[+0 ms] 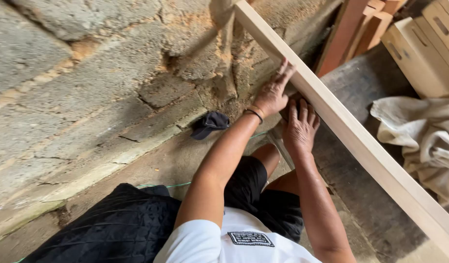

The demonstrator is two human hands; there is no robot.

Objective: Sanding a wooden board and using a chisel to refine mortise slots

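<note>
Crouching: person low on the floor, both arms stretched forward to a long pale wooden plank [351, 131] that runs diagonally from upper centre to lower right.
Left hand [273, 92]: fingers spread and laid flat against the plank's near edge, pressing on it; wristbands at the wrist; nothing pinched.
Right hand [300, 127]: fingers together, slightly curled, resting just below the plank's underside; palm faces down; cannot tell if it holds anything, the spot under it is in shadow.
Plank position: leaning or propped at an angle, upper end near the rough stone wall [88, 73], lower end running out of view at bottom right.
Nearby: dark cap [210, 124] on the floor by the wall; black quilted cloth [122, 224] by the person's left side; crumpled beige cloth [424, 136] on the far side of the plank; wooden crates [424, 48] and reddish boards [351, 29] stacked at top right.
Risk, slip: the plank looks steadied by hand pressure alone, so easing off could let it slide down.
Risk, pinch: right fingers sit under the edge and could get trapped if it drops.
Risk, splinters: bare skin on a raw sawn edge.
</note>
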